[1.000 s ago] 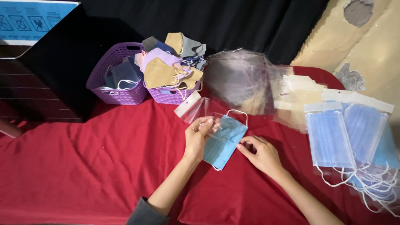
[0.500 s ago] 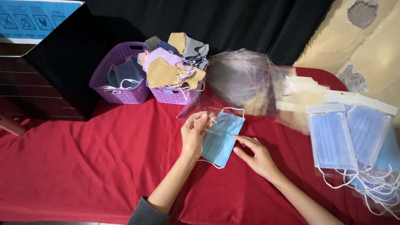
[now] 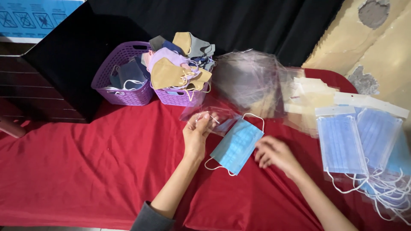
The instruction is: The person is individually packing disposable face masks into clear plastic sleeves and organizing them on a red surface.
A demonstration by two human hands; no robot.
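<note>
we find the left hand (image 3: 196, 136) raised just above the red cloth (image 3: 85, 162) that covers the desk, its thumb and forefinger pinching the mouth of a clear plastic sleeve (image 3: 205, 114), apparently to hold that thin film open and steady. the blue face mask (image 3: 236, 145) lies flat on the cloth between the two hands, tilted on a diagonal with one corner pointing toward the sleeve; its upper edge touches or slightly overlaps the sleeve, though we cannot tell whether any of it is inside. one white ear loop curls free at the lower corner, another at the upper. the right hand (image 3: 274, 153) rests on the cloth just beside the mask's right edge, fingers curled loosely together and holding nothing that we can see; whether the fingertips touch the mask is not clear. behind the hands stand two purple baskets (image 3: 124, 92), touching one another and heaped with cloth masks (image 3: 173, 70) in tan, grey, lilac and dark blue, near enough for an easy reach. a loose stack of empty clear sleeves (image 3: 248, 81) lies just beyond the mask. at the far right, bagged blue masks (image 3: 342, 143) lie overlapped, with loose white loops trailing below them, well apart from the working spot.
</note>
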